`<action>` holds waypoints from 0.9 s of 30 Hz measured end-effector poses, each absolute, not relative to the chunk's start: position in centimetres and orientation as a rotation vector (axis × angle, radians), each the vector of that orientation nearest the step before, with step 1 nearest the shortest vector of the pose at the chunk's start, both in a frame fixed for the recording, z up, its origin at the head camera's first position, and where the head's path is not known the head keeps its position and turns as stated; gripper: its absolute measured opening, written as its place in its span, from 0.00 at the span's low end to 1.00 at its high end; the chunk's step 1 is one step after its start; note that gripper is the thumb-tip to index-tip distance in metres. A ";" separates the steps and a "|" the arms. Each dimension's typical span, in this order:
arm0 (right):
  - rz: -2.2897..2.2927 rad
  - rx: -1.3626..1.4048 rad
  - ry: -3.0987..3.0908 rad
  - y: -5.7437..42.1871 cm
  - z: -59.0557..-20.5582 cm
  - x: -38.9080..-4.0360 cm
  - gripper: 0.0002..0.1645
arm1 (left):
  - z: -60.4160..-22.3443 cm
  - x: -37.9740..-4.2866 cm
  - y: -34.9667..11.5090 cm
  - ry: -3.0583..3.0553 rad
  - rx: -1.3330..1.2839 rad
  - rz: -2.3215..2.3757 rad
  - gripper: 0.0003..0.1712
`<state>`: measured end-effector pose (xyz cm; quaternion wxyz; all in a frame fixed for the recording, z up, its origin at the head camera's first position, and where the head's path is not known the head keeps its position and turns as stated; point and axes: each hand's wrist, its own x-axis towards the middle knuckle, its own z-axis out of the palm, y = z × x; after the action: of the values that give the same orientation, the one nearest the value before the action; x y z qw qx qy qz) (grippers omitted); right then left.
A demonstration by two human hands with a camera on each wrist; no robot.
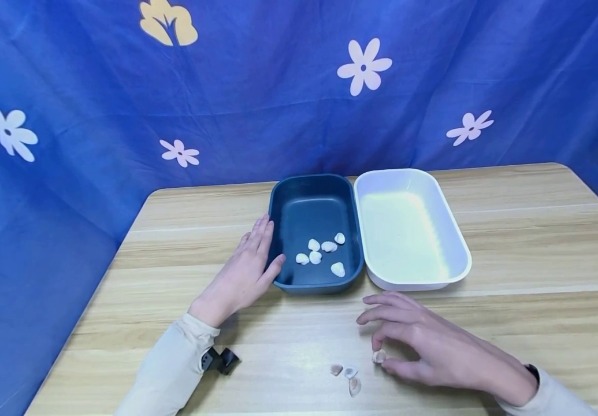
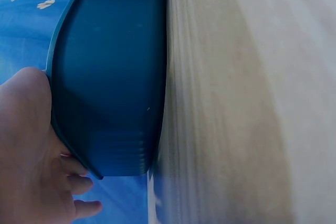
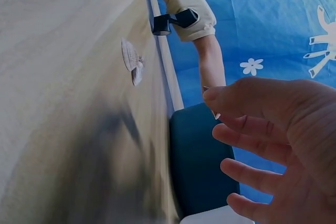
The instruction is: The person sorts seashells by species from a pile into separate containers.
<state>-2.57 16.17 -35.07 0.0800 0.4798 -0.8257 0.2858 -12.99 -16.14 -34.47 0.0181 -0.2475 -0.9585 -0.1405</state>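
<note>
My right hand (image 1: 423,341) pinches a small brownish seashell (image 1: 379,356) between thumb and index finger, above the table. In the right wrist view only a thin edge of that seashell (image 3: 215,113) shows past the thumb. To the left of this hand, 3 loose seashells (image 1: 351,372) lie close together on the wood. My left hand (image 1: 244,268) rests with straight fingers along the left rim of a dark blue tray (image 1: 315,287), its thumb over the near left corner. Several white seashells (image 1: 315,257) lie in the near half of that tray.
A white tray (image 1: 413,280) stands right beside the dark blue one, on its right. Both sit toward the back of the wooden table (image 1: 538,248). A blue curtain (image 1: 278,86) with flower prints hangs behind. A black wrist camera (image 1: 221,361) sticks out from the left sleeve.
</note>
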 end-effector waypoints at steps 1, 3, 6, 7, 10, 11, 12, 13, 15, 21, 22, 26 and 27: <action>0.856 1.427 -2.480 16.2 -35.0 -2.6 0.12 | -34.5 -13.0 -16.1 -2.978 -0.768 -0.435 0.40; 0.859 1.420 -2.482 16.3 -34.9 -2.6 0.12 | -34.5 -13.0 -16.1 -2.979 -0.768 -0.431 0.41; 0.877 1.405 -2.469 16.4 -34.7 -2.8 0.13 | -34.5 -13.0 -16.1 -2.980 -0.768 -0.427 0.41; 0.885 1.402 -2.459 16.5 -34.7 -2.8 0.13 | -34.5 -13.0 -16.1 -2.979 -0.767 -0.425 0.40; 0.905 1.388 -2.433 16.5 -34.4 -3.0 0.13 | -34.4 -13.0 -16.2 -2.979 -0.765 -0.424 0.40; 0.912 1.380 -2.432 16.6 -34.3 -3.1 0.13 | -34.4 -13.0 -16.2 -2.978 -0.765 -0.424 0.40; 0.916 1.372 -2.436 16.6 -34.2 -3.1 0.12 | -34.4 -13.0 -16.2 -2.978 -0.765 -0.426 0.40; 0.914 1.367 -2.438 16.6 -34.1 -3.1 0.12 | -34.4 -13.0 -16.2 -2.979 -0.764 -0.426 0.40; 0.924 1.353 -2.445 16.7 -33.9 -3.2 0.11 | -34.4 -12.9 -16.2 -2.982 -0.763 -0.430 0.40; 0.923 1.355 -2.419 17.0 -33.4 -3.7 0.11 | -34.3 -12.9 -16.2 -2.987 -0.759 -0.436 0.41; 0.915 1.359 -2.400 17.1 -33.3 -3.9 0.12 | -34.3 -12.9 -16.2 -2.985 -0.759 -0.435 0.41; 0.920 1.334 -2.335 17.5 -32.8 -4.7 0.09 | -34.4 -12.9 -16.1 -2.979 -0.763 -0.432 0.40; 0.925 1.320 -2.323 17.7 -32.6 -5.0 0.07 | -34.4 -12.9 -16.1 -2.979 -0.764 -0.433 0.40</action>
<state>-4.95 17.69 -32.65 0.1565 0.4611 -0.8114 0.3233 -12.95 -16.13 -34.39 0.0180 -0.2460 -0.9590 -0.1393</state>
